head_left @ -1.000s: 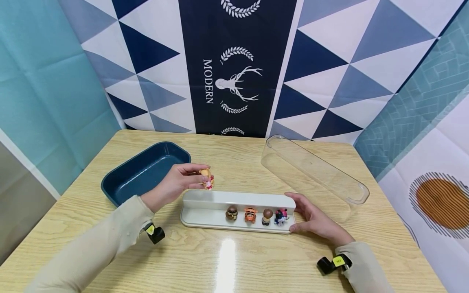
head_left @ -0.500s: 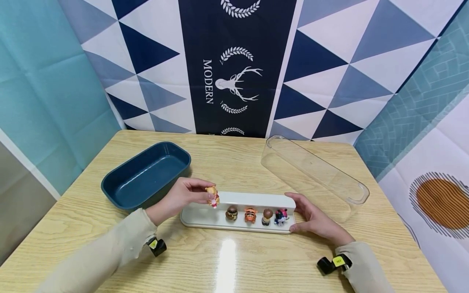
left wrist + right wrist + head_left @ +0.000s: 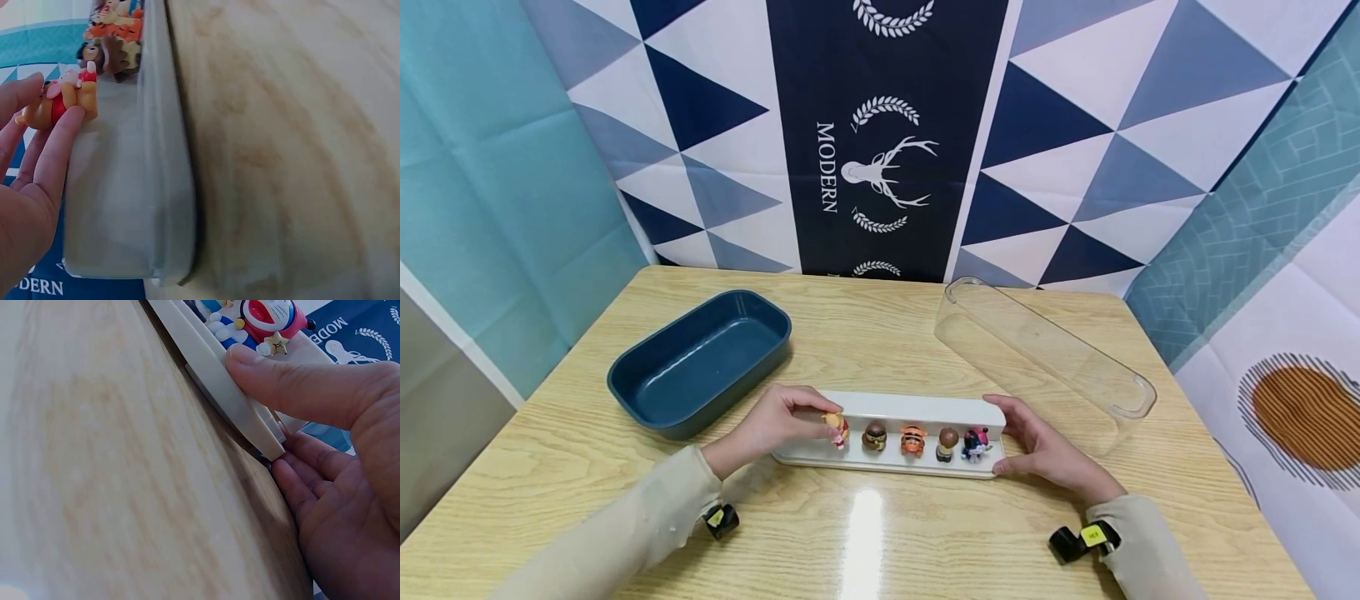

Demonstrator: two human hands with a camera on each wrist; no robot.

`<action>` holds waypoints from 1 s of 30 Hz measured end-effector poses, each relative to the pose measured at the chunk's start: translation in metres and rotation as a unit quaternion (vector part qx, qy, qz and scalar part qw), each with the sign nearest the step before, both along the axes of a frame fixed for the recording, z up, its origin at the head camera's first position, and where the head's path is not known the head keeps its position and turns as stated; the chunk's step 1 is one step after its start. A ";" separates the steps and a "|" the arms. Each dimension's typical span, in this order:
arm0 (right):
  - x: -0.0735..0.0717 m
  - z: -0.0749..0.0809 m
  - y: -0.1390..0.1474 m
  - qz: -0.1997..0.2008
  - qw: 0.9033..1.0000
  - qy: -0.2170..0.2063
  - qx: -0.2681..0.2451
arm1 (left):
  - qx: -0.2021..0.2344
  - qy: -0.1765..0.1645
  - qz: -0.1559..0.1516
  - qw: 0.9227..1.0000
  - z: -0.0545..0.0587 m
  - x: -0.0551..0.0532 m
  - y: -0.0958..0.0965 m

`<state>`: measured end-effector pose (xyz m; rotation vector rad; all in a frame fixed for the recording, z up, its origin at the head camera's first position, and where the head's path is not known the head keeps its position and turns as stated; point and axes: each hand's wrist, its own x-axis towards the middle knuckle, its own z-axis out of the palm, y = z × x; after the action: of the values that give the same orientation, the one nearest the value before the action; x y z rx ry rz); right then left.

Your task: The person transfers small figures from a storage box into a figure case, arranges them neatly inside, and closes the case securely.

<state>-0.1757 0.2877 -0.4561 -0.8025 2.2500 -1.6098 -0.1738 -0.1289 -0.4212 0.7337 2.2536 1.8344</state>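
Observation:
My left hand (image 3: 775,427) pinches a small yellow bear figurine (image 3: 840,430) in a red top between thumb and fingers. The bear is at the left part of the white display base (image 3: 917,407), beside a brown owl figurine (image 3: 874,437). In the left wrist view the bear figurine (image 3: 78,103) clutches a small pink figure. Further right on the base stand an orange tiger figurine (image 3: 913,442), a brown-haired figurine (image 3: 947,445) and a figurine in a pink-red hood (image 3: 976,445). My right hand (image 3: 1045,454) grips the base's right end, thumb on the front edge (image 3: 256,419).
A dark blue rectangular bin (image 3: 700,417) stands at the left, behind my left forearm. A long transparent cover (image 3: 1045,342) lies at the back right, behind my right hand. All rest on a wood-grain table (image 3: 775,533) with a patterned cloth (image 3: 722,125) behind it.
My left hand has carried the bear figurine down and slightly right, from above the base's back ledge to its front step beside the owl. The right hand has stayed on the base.

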 end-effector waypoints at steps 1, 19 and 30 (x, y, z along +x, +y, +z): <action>0.000 0.000 0.000 0.000 1.000 0.001 0.000 | -0.004 0.011 0.001 1.000 -0.001 0.000 0.000; 0.000 0.001 0.000 -0.010 1.000 -0.009 0.005 | -0.104 0.203 0.018 0.973 -0.013 0.009 0.004; 0.000 0.000 0.000 -0.008 1.000 -0.004 0.006 | -0.220 0.315 0.083 0.919 -0.008 0.011 0.003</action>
<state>-0.1760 0.2876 -0.4558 -0.7749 2.2644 -1.6035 -0.1623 -0.1262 -0.4288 1.1939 3.0576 1.1464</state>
